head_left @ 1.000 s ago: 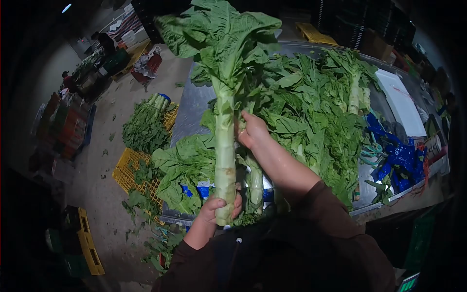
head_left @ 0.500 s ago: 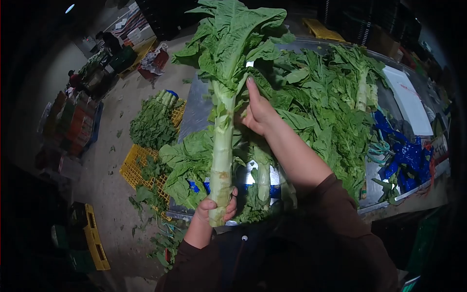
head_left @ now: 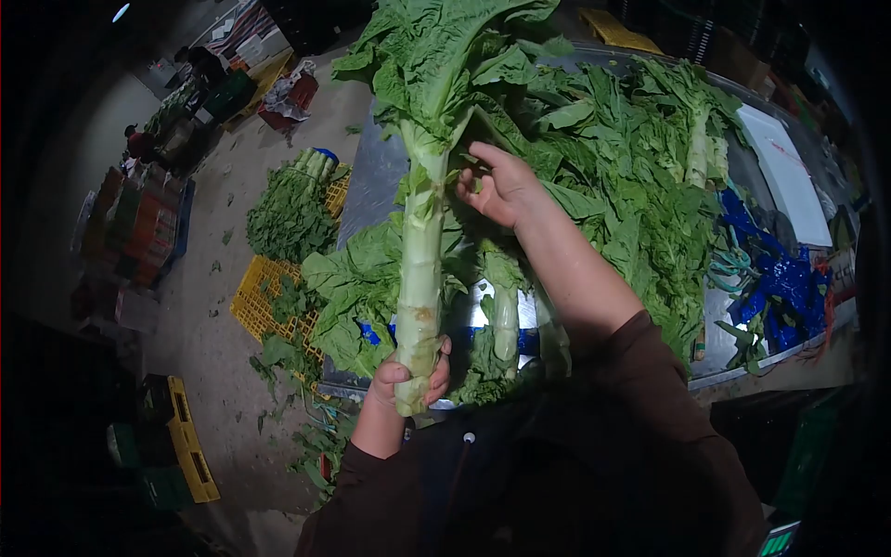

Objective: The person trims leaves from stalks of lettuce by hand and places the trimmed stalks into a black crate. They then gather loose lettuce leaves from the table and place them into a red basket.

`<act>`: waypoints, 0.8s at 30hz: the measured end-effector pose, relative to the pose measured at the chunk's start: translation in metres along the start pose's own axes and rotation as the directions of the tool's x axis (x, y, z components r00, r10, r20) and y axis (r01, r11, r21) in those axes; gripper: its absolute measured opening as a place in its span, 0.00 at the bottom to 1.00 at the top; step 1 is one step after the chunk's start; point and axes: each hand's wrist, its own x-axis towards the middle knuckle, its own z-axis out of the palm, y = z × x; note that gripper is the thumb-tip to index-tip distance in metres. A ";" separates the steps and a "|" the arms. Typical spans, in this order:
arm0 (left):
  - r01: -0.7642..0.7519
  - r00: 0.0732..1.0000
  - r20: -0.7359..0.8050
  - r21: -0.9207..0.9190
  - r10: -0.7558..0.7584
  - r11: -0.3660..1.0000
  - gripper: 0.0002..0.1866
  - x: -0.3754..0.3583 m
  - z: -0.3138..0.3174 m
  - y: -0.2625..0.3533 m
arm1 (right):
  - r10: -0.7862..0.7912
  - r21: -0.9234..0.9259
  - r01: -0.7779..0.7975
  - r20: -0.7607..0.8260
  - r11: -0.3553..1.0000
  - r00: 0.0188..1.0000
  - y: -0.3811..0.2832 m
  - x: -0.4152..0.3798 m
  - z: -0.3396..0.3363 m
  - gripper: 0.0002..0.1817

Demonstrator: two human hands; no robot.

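Observation:
A thick, pale-green celtuce [head_left: 420, 269] stands nearly upright in front of me, its broad leaves at the top. My left hand [head_left: 392, 381] is wrapped around the cut base of its stem. Just right of the upper stem is my right hand [head_left: 501, 188], with thumb and fingers apart and nothing in its grasp; some fingertips are partly curled. Behind and below the held stalk, another celtuce [head_left: 505, 320] lies on the metal table [head_left: 364, 190] among loose leaves.
Leafy celtuce [head_left: 640, 213] is heaped on the table's right side, near a white board [head_left: 789, 176] and crumpled blue plastic [head_left: 775, 297]. Left on the floor are a tied celtuce bundle [head_left: 290, 209] and a yellow plastic pallet [head_left: 255, 302]. People work far left.
My right hand has come away from the leaf bases, and its raised thumb has lowered. My left hand keeps its hold on the celtuce. The whole view has shifted slightly.

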 end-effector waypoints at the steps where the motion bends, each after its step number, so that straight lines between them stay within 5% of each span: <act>1: 0.000 1.000 -0.003 -0.001 0.000 1.000 0.38 -0.001 0.001 0.001 | 0.044 -0.246 -0.045 -0.010 0.968 0.999 0.002 -0.004 -0.004 0.22; 2: -0.008 1.000 0.015 -0.013 0.008 1.000 0.38 -0.001 0.002 0.002 | 0.084 -0.477 -0.088 -0.028 0.875 0.996 0.005 -0.007 -0.006 0.20; 3: -0.018 0.999 0.034 -0.022 0.019 1.000 0.38 -0.001 0.002 0.003 | 0.105 -0.766 -0.128 -0.079 0.630 0.991 0.006 -0.008 -0.006 0.17; 4: -0.022 0.999 0.034 -0.020 0.022 1.000 0.38 -0.002 0.002 0.005 | 0.106 -0.767 -0.126 -0.075 0.629 0.992 0.008 -0.014 -0.008 0.17; 5: -0.021 0.999 0.032 -0.012 0.022 1.000 0.38 -0.004 0.001 0.006 | -0.196 -0.985 0.037 0.003 0.169 0.981 0.008 -0.023 -0.015 0.17; 6: -0.020 0.999 0.030 -0.006 0.020 1.000 0.38 -0.006 0.000 0.007 | -0.405 -0.931 0.061 0.215 -0.361 0.888 0.009 -0.029 -0.018 0.17; 7: -0.023 0.999 0.028 -0.007 0.023 1.000 0.38 -0.007 0.000 0.009 | -0.491 -0.982 0.161 0.191 -0.102 0.850 -0.001 -0.040 -0.007 0.19; 9: -0.013 1.000 0.004 0.040 0.013 0.999 0.38 -0.008 0.002 0.010 | -0.771 -0.887 0.289 0.457 -0.360 0.444 -0.017 -0.054 0.012 0.20; 10: -0.014 1.000 0.002 0.034 0.014 0.999 0.38 -0.007 0.003 0.009 | -0.766 -0.822 0.309 0.562 -0.477 0.312 -0.024 -0.052 0.017 0.23; 15: 0.025 1.000 -0.020 0.077 -0.023 0.997 0.38 -0.002 0.007 0.009 | -0.633 -0.681 0.318 0.731 -0.659 0.254 -0.026 -0.041 0.030 0.21; 17: 0.029 1.000 0.006 0.045 -0.030 0.999 0.38 0.000 0.007 0.009 | -0.515 -0.694 0.343 0.709 -0.633 0.481 -0.019 -0.041 0.022 0.12; 18: 0.033 0.999 0.028 0.012 -0.033 0.999 0.38 -0.001 0.007 0.008 | -0.551 -0.706 0.407 0.707 -0.579 0.443 -0.005 -0.036 0.016 0.08; 20: 0.016 0.999 0.040 -0.008 -0.016 1.000 0.38 0.001 0.007 0.010 | -0.300 -0.606 0.475 0.764 -0.638 0.572 0.014 -0.046 0.010 0.09; 21: 0.004 0.998 0.060 -0.023 -0.003 1.000 0.39 0.002 0.007 0.012 | -0.041 -0.619 0.454 0.618 -0.641 0.785 0.022 -0.054 0.010 0.13; 22: -0.006 0.998 0.066 -0.037 0.008 0.999 0.39 0.003 0.008 0.014 | -0.041 -0.617 0.456 0.621 -0.642 0.783 0.026 -0.061 0.010 0.13; 24: -0.017 0.996 0.082 -0.031 0.019 0.999 0.39 0.002 0.007 0.019 | -0.467 -0.745 0.434 0.660 -0.506 0.588 0.027 -0.070 0.008 0.21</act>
